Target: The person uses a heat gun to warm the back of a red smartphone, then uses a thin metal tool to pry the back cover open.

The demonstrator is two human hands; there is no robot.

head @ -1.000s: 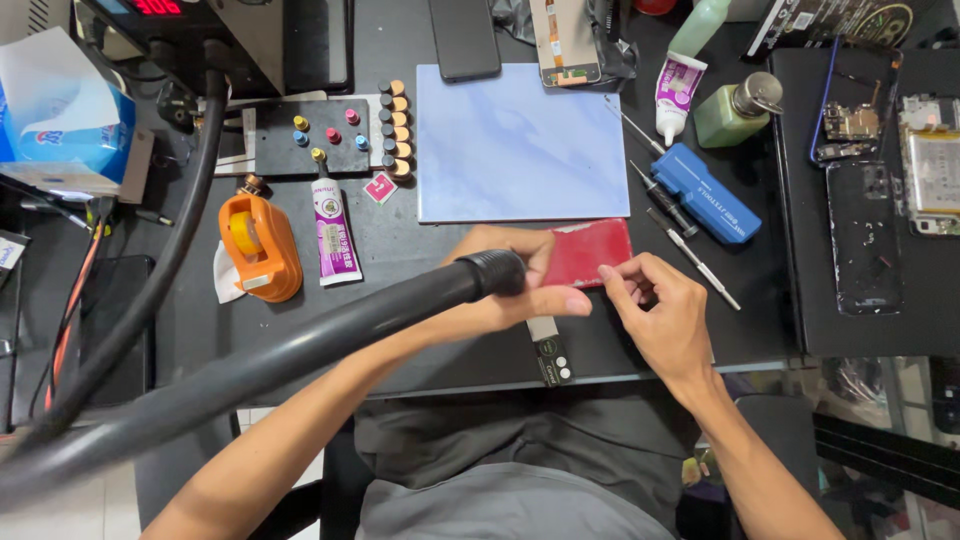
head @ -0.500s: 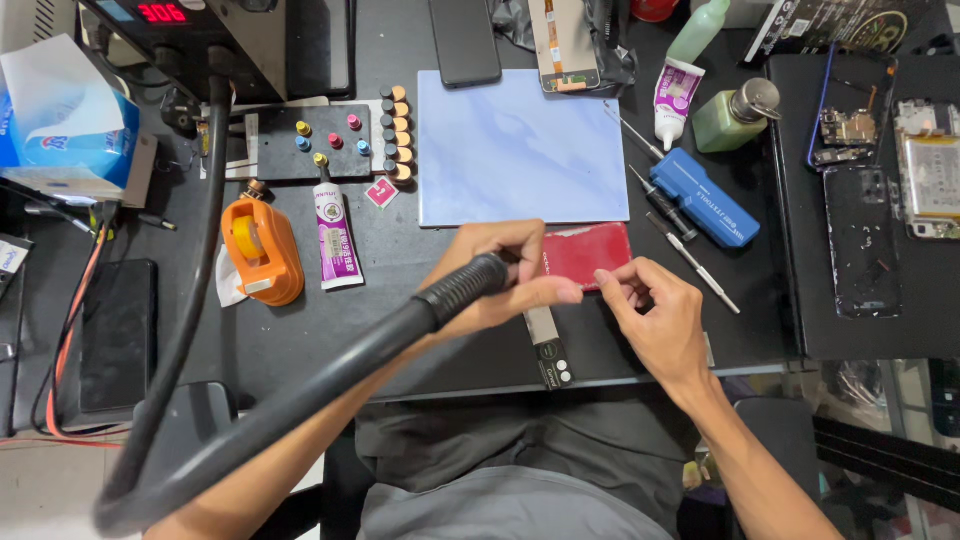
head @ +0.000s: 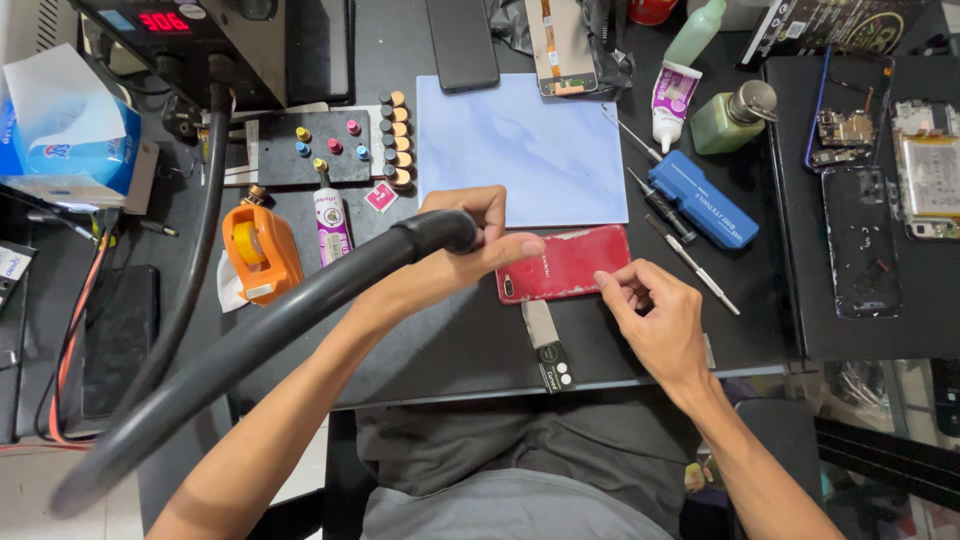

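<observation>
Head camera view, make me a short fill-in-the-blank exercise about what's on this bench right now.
1. The left hand holds a black hose handle over a ____ phone back cover.
2. The right hand touches that cover's ____ edge.
3. The tape dispenser left of the white tube is ____.
4. The mat behind the cover is pale ____.

Missing words: red; right; orange; blue

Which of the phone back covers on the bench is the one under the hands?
The glossy red phone back cover, lying flat below the pale blue mat; both hands touch it. The black one lies far right, untouched.
</observation>
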